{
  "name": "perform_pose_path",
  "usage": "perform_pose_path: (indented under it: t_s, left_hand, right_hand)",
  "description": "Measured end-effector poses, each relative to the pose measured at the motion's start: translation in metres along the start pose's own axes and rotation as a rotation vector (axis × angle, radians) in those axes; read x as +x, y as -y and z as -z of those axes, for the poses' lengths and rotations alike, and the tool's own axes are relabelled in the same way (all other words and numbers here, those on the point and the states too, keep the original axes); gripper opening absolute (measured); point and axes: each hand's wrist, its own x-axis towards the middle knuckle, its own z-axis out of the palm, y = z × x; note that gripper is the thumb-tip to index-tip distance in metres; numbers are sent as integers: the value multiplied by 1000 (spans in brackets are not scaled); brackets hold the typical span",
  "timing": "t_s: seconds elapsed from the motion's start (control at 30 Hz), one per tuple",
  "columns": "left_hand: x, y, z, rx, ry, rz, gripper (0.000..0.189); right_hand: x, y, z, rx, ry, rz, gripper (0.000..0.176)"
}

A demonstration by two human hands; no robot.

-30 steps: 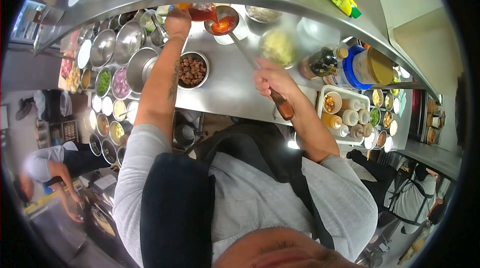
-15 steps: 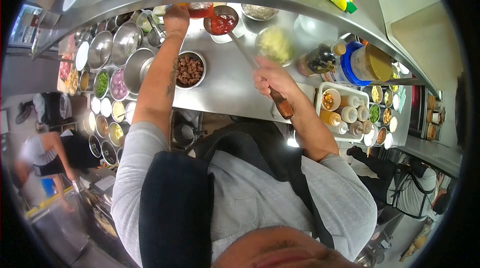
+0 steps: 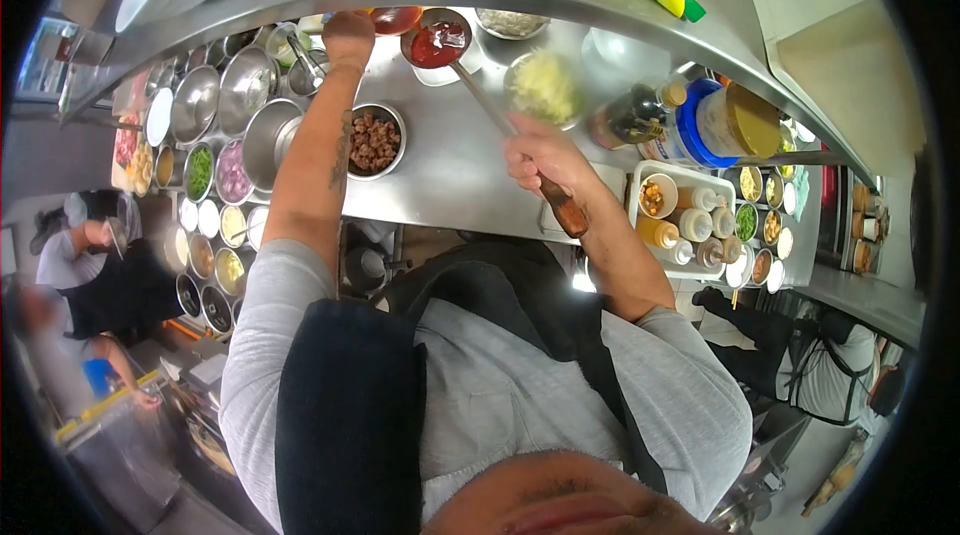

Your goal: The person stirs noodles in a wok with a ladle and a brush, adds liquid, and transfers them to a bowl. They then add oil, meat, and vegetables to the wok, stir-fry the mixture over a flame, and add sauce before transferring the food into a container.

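The left hand (image 3: 349, 38) grips a red-sauce container (image 3: 396, 19); the right hand (image 3: 548, 153) clasps a sauce-filled ladle (image 3: 438, 42), its head at 12 o'clock, meat bowl (image 3: 375, 142) at 10.

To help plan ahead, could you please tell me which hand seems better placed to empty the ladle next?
Probably the right hand: it grips the ladle, which holds red sauce. The left hand seems occupied with a container.

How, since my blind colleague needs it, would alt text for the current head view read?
A person's right hand holds a wooden-handled ladle of red sauce above a steel counter, the left hand a container of red liquid. Browned meat fills a bowl between the forearms; squeeze bottles are at right.
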Motion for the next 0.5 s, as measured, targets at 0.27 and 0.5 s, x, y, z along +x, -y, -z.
perform_pose_path:
  t_s: [0.27,0.5]
  left_hand:
    - [19,-15,3,125,194,4,35]
    - [61,-42,-24,-133,169,68,30]
  right_hand:
    - [-16,10,4,-113,-24,64,82]
    - [-28,11,6,-142,-45,83,79]
